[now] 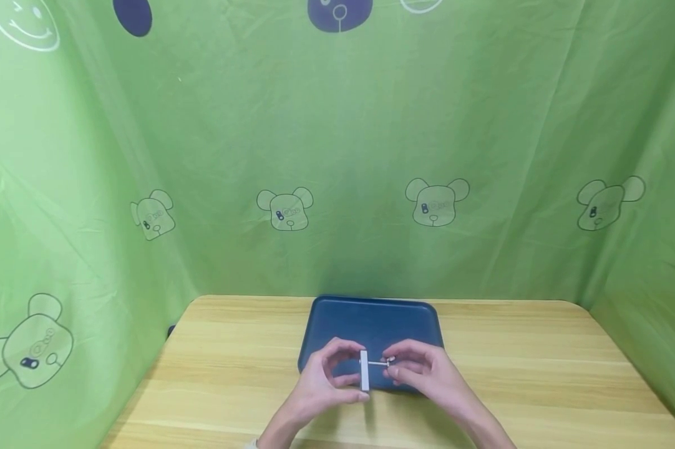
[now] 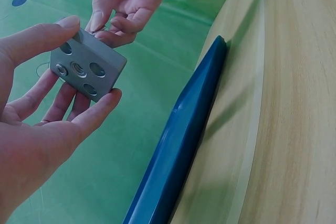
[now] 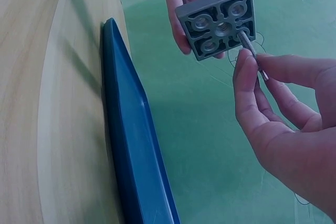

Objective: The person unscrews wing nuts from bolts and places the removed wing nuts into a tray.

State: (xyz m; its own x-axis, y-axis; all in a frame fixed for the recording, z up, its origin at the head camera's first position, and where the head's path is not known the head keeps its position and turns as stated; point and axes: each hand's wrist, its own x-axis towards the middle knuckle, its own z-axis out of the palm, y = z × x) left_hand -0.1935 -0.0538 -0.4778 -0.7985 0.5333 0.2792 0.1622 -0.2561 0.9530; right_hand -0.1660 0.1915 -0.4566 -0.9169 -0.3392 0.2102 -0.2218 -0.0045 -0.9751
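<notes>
My left hand (image 1: 323, 377) grips a grey square block (image 2: 86, 66) by its edges, thumb on one side and fingers on the other. The block has several round holes; its other face, in the right wrist view, is ribbed. A threaded bolt (image 3: 247, 43) runs through one corner hole, and its head (image 2: 62, 69) shows on the flat face. My right hand (image 1: 422, 368) pinches the free end of the bolt between thumb and fingers. A small metal piece (image 1: 390, 360) shows at these fingertips; its kind is too small to tell.
A blue tray (image 1: 371, 318) lies on the wooden table (image 1: 523, 355) behind and below the hands. Green cloth (image 1: 360, 125) with bear-face prints hangs around the table at the back and both sides.
</notes>
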